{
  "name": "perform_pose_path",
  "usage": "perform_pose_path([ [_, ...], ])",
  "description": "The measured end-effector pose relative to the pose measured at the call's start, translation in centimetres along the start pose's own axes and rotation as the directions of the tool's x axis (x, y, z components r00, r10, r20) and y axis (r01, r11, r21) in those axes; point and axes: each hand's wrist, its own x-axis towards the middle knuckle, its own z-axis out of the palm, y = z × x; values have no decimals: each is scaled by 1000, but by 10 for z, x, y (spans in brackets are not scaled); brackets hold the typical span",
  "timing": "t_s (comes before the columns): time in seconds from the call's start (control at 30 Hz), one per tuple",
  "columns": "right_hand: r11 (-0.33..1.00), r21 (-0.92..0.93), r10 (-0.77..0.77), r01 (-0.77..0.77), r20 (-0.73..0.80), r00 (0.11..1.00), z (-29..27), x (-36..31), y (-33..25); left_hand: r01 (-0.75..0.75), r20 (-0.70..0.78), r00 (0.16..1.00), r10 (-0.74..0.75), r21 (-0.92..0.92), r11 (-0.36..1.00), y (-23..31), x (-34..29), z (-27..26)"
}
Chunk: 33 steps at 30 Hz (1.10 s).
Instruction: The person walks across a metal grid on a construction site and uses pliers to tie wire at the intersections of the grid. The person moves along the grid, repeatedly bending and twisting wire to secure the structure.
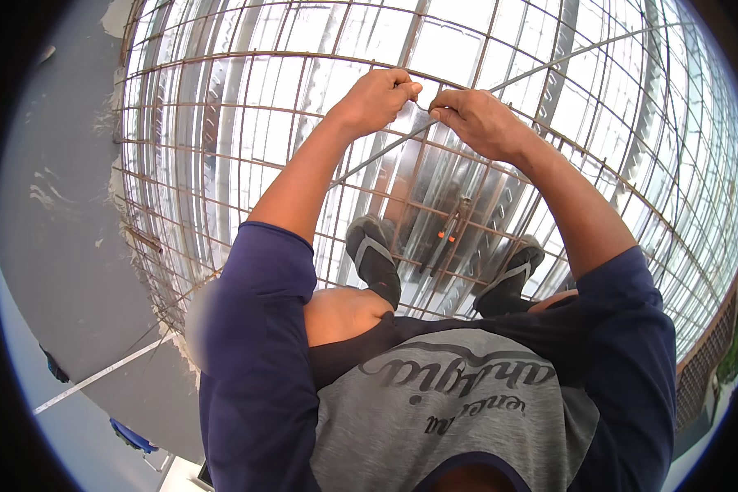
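We pinch a thin silvery tie wire (419, 107) between our left hand (377, 98) and right hand (471, 119), both clenched on it, over the rusty brown rebar grid (221, 148) covering corrugated metal decking (451, 49).

A thin grey tie wire (419, 107), bent, spans both hands' fingertips over rusty rebar mesh (221, 123).

Your left hand (375, 98) and right hand (476, 119) meet at twelve o'clock, pinching a thin wire (422, 105) on the rusty rebar grid (221, 148). An orange-handled tool (449, 230) lies at centre, between your feet.
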Motion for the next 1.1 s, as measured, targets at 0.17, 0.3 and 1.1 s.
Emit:
perform_pose_path([
  [0.17,964,22,267,-267,-22,963,41,-16,68,-4,200,980,-21,121,993,-23,11,16],
  [0.3,890,-52,450,-452,-45,892,89,-32,121,136,214,958,-190,244,960,-68,26,36],
  [1.1,747,305,662,-590,-256,705,162,33,143,202,159,956,-246,251,947,-100,23,41],
])
